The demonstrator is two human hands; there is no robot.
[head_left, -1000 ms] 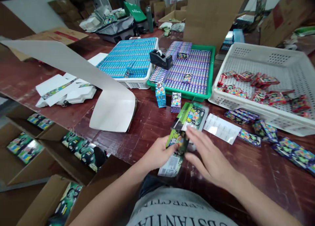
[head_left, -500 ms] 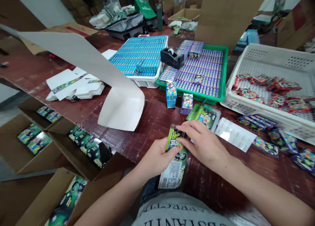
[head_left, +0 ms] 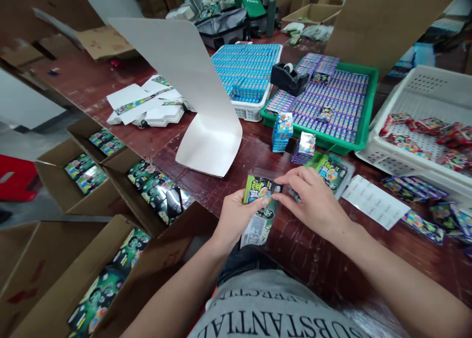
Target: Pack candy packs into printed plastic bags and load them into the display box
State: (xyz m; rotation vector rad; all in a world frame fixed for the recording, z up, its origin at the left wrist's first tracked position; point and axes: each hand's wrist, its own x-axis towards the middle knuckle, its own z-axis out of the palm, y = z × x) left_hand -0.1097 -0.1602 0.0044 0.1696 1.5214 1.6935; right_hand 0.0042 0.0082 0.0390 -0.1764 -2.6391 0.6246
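Thumb on top, the left hand (head_left: 238, 214) clamps a packet (head_left: 254, 186), likely to steady it for the right hand (head_left: 311, 195), nearly closed, pinching what seems its right edge.

And here's the desk (head_left: 254, 154), dark red, scuffed and busy! Far side: a white basket (head_left: 249, 113), a green tray (head_left: 371, 102), a white crate (head_left: 372, 154) at the right. In front, a blue box stack (head_left: 282, 134) beside a purple one (head_left: 304, 149), then a green-and-black pack (head_left: 332, 173), a white sheet (head_left: 376, 200) and purple packets (head_left: 416, 188). Over left, a bent white board (head_left: 210, 144) and a white card pile (head_left: 158, 114)!
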